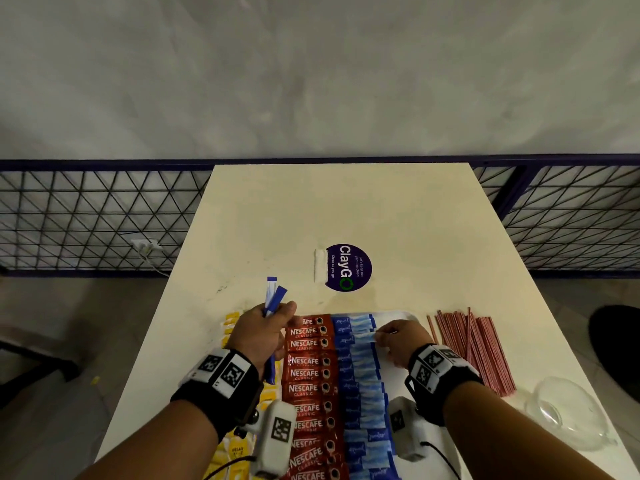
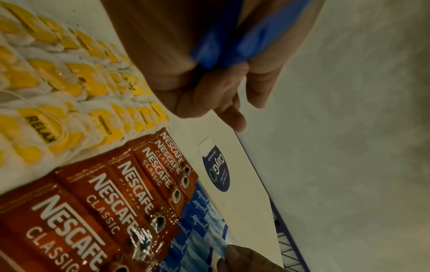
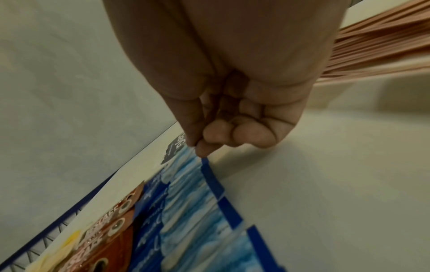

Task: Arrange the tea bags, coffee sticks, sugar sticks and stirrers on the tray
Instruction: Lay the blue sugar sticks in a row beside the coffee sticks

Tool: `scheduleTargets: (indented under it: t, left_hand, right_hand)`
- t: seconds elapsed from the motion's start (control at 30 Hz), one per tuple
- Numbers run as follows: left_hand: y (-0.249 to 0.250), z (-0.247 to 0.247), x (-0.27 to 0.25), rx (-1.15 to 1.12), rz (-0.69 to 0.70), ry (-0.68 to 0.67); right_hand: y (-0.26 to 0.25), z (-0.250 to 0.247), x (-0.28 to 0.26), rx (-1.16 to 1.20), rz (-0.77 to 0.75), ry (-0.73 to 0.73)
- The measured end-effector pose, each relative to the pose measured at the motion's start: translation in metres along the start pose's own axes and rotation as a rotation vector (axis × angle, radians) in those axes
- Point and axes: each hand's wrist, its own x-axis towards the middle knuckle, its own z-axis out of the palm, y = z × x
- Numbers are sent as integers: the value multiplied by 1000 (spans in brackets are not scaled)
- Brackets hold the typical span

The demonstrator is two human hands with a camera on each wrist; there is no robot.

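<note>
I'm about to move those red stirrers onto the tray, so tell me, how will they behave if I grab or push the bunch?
The stirrers are thin, straight and look light, so a bunch probably lifts easily. They lie loose and fanned on the table, so a push would likely scatter or roll them. Being so slender, they may bend if squeezed.
</note>
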Motion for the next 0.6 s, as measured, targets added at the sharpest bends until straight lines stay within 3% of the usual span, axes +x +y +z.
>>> scheduleTargets:
  t: [0.6]
  left_hand:
    - [-2,-9,0,39,-1,0]
  right_hand:
    - [0,-3,7,-135,47,100]
